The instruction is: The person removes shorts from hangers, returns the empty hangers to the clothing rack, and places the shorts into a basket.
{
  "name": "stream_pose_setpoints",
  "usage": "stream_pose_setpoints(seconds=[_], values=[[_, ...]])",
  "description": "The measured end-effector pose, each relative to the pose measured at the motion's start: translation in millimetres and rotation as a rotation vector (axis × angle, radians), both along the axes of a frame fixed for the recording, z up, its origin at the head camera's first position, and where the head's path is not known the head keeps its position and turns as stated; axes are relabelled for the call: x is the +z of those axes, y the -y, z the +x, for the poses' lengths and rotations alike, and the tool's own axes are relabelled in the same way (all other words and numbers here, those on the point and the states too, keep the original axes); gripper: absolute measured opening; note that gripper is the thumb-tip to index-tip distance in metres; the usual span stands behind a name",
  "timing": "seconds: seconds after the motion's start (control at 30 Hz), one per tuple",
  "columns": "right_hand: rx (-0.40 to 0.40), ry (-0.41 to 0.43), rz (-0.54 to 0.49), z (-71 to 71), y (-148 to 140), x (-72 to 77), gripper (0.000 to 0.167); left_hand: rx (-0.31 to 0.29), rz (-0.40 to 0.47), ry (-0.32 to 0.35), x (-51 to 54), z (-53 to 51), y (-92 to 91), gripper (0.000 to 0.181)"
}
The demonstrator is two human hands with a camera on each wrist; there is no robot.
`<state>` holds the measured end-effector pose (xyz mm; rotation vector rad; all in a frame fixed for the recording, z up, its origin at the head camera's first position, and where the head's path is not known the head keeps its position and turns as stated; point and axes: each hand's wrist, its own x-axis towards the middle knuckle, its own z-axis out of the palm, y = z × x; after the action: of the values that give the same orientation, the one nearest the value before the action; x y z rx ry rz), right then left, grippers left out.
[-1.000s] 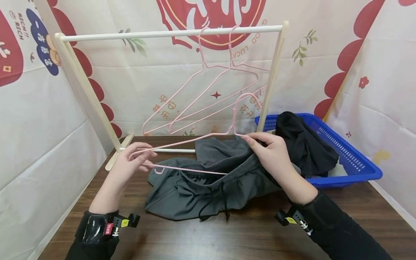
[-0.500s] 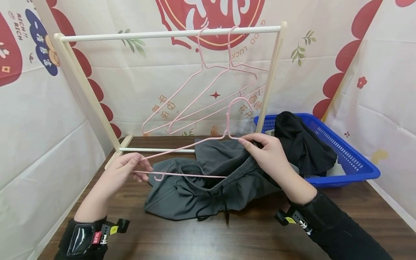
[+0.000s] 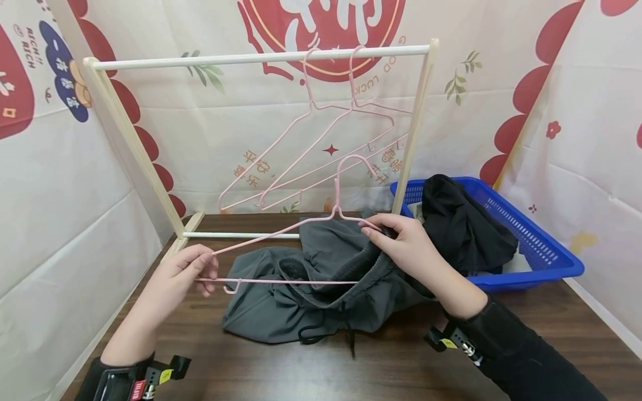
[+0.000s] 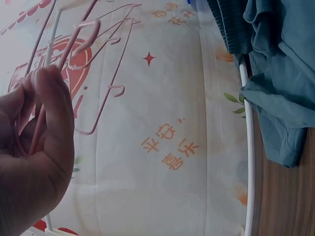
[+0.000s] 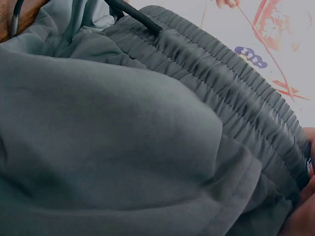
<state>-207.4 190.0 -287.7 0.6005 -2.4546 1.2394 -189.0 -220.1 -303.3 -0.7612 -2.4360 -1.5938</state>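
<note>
Between my hands in the head view is a pink wire hanger (image 3: 337, 195), its hook pointing up. My left hand (image 3: 185, 270) pinches its left corner; in the left wrist view, that hand's (image 4: 44, 132) fingers curl round the wire. Grey drawstring pants (image 3: 281, 317) lie on the table, with the waist gaping. The hanger's lower bar (image 3: 296, 282) runs into that opening, so its right end is hidden. My right hand (image 3: 401, 245) pinches the waistband at the hanger's right shoulder. Ribbed waistband (image 5: 216, 69) fills much of the right wrist view, fingertips at the edge.
A white-railed rack (image 3: 200, 62) stands behind, two empty pink hangers (image 3: 286, 133) on its bar. To the right, a blue basket (image 3: 551, 256) holds a black garment (image 3: 466, 228) and something pale. Printed cloth walls surround the wooden table (image 3: 210, 356).
My left hand has moved left and down, drawing the hanger left with it. The right hand has shifted slightly left, still gripping the waistband.
</note>
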Motion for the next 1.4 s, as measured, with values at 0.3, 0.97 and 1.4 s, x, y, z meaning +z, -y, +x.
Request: stream_pose_setpoints(seconds=[0.3, 0.97, 1.4], values=[[0.013, 0.071, 0.025, -9.1, -5, -8.1, 0.015, 0.105, 0.009, -0.094, 0.9, 6.5, 10.3, 0.022], [-0.032, 0.182, 0.031, -27.1, -24, -35.5, 0.024, 0.339, 0.031, -0.128, -1.2, 14.0, 21.2, 0.024], [-0.028, 0.197, -0.012, -38.1, -38, -47.2, 0.027, 0.371, -0.013, -0.126, -1.9, 13.1, 16.5, 0.023]])
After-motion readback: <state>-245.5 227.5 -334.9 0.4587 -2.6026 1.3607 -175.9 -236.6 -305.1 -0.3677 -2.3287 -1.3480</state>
